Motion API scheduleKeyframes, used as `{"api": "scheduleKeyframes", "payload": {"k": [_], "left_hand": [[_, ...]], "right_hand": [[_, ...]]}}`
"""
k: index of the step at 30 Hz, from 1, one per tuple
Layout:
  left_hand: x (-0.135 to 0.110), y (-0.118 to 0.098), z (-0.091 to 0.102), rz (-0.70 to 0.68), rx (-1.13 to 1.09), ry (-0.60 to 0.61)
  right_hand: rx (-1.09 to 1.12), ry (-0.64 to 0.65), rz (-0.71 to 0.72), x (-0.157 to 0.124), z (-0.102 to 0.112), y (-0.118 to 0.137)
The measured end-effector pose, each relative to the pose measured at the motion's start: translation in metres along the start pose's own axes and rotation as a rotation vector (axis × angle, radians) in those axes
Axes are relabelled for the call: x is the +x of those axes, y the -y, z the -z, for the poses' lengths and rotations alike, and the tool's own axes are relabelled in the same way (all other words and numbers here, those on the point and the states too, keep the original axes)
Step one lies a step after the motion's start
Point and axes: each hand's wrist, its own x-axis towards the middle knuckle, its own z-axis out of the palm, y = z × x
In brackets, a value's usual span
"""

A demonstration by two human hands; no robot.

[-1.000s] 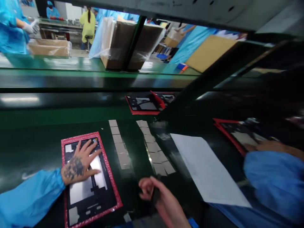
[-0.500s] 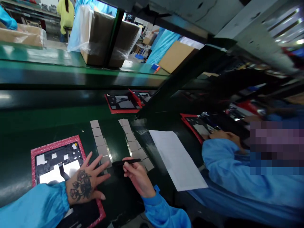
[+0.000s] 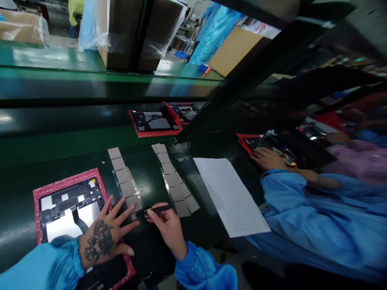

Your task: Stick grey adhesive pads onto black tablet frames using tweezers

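Observation:
A black tablet frame lies on a red bubble-wrap sheet (image 3: 65, 182) at the near left of the dark green bench. My left hand (image 3: 107, 233), fingers spread, rests flat on the frame's right edge and the bench beside it. My right hand (image 3: 167, 225) holds a thin black tool (image 3: 157, 209), whose tip points left toward a strip of grey square pads (image 3: 123, 177). A second strip of grey pads (image 3: 173, 181) lies just right of the tool.
A white paper sheet (image 3: 229, 195) lies right of the pads. A co-worker in a blue sleeve (image 3: 314, 213) works on another red-backed frame (image 3: 250, 143) at right. More red-backed frames (image 3: 155, 121) sit on the belt beyond. Cardboard boxes (image 3: 133, 32) stand at the back.
My left hand slid from the frame's middle to its right edge. My right hand moved up toward the pad strips with the black tool. The view shifted left and down.

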Motion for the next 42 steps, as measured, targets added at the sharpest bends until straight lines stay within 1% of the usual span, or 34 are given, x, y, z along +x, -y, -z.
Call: {"api": "scheduleKeyframes", "payload": {"k": [10,16,21,23,26,28,29,31,32,34,35,37,39,42], "left_hand": [[-0.001,0.0,-0.013,0.014,0.003,-0.047],[-0.001,-0.002,-0.021,0.024,-0.015,-0.073],[-0.003,-0.002,-0.024,0.023,-0.011,-0.094],[-0.002,-0.001,-0.025,0.027,-0.017,-0.094],[0.0,-0.003,-0.023,0.031,-0.015,-0.069],[-0.001,-0.008,-0.015,0.03,0.005,-0.087],[-0.004,-0.012,-0.008,0.034,0.014,-0.115],[-0.014,-0.02,0.006,0.086,0.019,-0.199],[-0.022,-0.023,0.013,0.139,0.02,-0.231],[-0.042,-0.023,0.022,0.27,0.046,-0.26],[-0.053,-0.02,0.023,0.329,0.078,-0.266],[-0.075,-0.009,0.018,0.394,0.167,-0.29],[-0.091,0.005,0.009,0.391,0.248,-0.366],[-0.102,0.021,-0.003,0.361,0.277,-0.445]], "right_hand": [[-0.022,-0.014,0.03,-0.002,0.001,-0.003],[-0.003,0.004,-0.026,0.0,0.003,-0.003],[0.028,-0.018,-0.044,0.0,0.003,-0.005],[0.073,-0.059,-0.03,0.001,0.005,-0.006],[0.164,-0.152,-0.044,0.008,0.008,-0.001],[0.2,-0.182,-0.065,0.016,0.008,0.01],[0.207,-0.183,-0.069,0.02,0.005,0.017],[0.21,-0.158,-0.062,0.027,-0.008,0.031],[0.209,-0.128,-0.058,0.03,-0.018,0.037],[0.209,-0.04,-0.068,0.033,-0.043,0.045],[0.21,0.013,-0.083,0.034,-0.058,0.047],[0.216,0.113,-0.121,0.034,-0.087,0.045],[0.215,0.18,-0.142,0.034,-0.111,0.039],[0.199,0.2,-0.142,0.037,-0.135,0.027]]}}
